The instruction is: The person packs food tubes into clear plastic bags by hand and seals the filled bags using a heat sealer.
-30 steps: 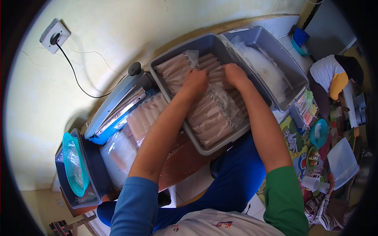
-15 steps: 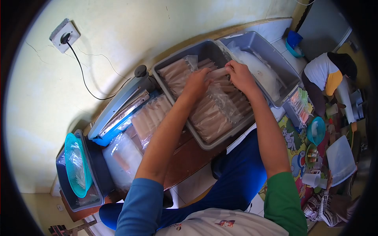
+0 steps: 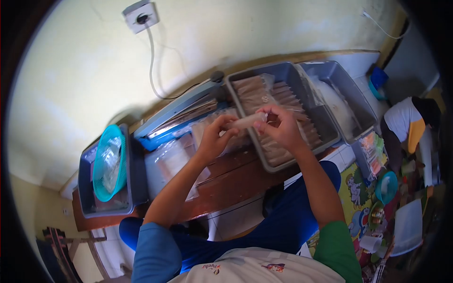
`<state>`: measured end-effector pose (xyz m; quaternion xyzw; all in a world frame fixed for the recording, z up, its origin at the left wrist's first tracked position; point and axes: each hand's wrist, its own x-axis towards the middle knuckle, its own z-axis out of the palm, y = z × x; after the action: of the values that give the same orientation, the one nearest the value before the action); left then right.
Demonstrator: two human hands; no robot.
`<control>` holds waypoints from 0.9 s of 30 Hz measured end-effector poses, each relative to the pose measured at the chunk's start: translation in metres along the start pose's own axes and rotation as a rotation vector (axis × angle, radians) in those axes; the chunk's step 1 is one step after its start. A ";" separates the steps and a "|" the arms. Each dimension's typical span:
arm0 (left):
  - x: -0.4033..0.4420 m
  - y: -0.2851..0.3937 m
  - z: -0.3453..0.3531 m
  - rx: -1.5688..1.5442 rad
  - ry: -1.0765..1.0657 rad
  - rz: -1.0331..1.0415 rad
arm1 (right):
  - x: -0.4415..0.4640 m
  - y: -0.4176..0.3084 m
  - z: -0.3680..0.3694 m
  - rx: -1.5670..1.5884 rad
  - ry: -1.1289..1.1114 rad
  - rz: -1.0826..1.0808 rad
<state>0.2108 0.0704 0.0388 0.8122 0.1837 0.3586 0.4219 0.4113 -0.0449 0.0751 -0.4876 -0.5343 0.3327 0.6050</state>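
Observation:
A pale tube-shaped packet is held between my two hands, in front of the grey tub. My left hand has its fingers closed on the packet's left end. At the other end, my right hand pinches it by the tip. The grey tub holds rows of brownish tube packets and some clear plastic. Behind my left hand lie bagged packets on the brown table, beside a long blue sealer.
A second grey tub with a white bag stands to the right. A dark tub with a turquoise basket sits at the left. A person is at the far right, near bowls and cups.
Both hands have lifted the packet out of the tub and moved it left, toward me. The view has turned, so the tubs appear lower and further right.

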 end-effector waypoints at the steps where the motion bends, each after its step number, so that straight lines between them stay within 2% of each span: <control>1: -0.017 0.000 -0.013 -0.090 -0.032 -0.146 | -0.003 0.001 0.012 0.014 -0.022 -0.002; 2: -0.033 0.001 -0.025 -0.184 -0.062 -0.291 | -0.007 0.002 0.023 0.038 -0.073 0.073; 3: -0.049 0.006 -0.035 -0.172 -0.040 -0.300 | -0.010 0.003 0.035 0.059 -0.124 0.147; 5: -0.077 0.017 -0.052 -0.356 -0.040 -0.443 | -0.019 0.006 0.060 0.118 -0.171 0.171; 10: -0.145 0.004 -0.086 -0.436 0.017 -0.487 | -0.047 0.029 0.110 0.140 -0.375 0.296; 13: -0.172 0.007 -0.103 -0.176 -0.080 -0.584 | -0.065 0.040 0.134 0.131 -0.421 0.398; 14: -0.179 0.006 -0.108 -0.177 -0.064 -0.589 | -0.070 0.042 0.139 0.130 -0.438 0.400; 16: -0.189 0.004 -0.117 0.282 -0.141 -0.507 | -0.077 0.045 0.143 0.092 -0.410 0.443; 17: -0.193 0.003 -0.118 0.278 -0.136 -0.510 | -0.080 0.046 0.142 0.089 -0.416 0.446; 19: -0.201 0.004 -0.117 0.600 -0.185 -0.361 | -0.085 0.050 0.139 0.151 -0.396 0.506; 20: -0.204 0.005 -0.115 0.595 -0.177 -0.369 | -0.087 0.054 0.137 0.147 -0.407 0.511; 22: -0.205 0.006 -0.107 0.865 -0.236 -0.262 | -0.089 0.059 0.135 0.141 -0.423 0.551; 27: -0.212 -0.005 -0.100 1.094 -0.298 -0.288 | -0.098 0.065 0.141 0.146 -0.482 0.602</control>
<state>-0.0059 0.0013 -0.0172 0.9205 0.3894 0.0328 0.0071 0.2620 -0.0827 -0.0249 -0.4862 -0.4689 0.6374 0.3707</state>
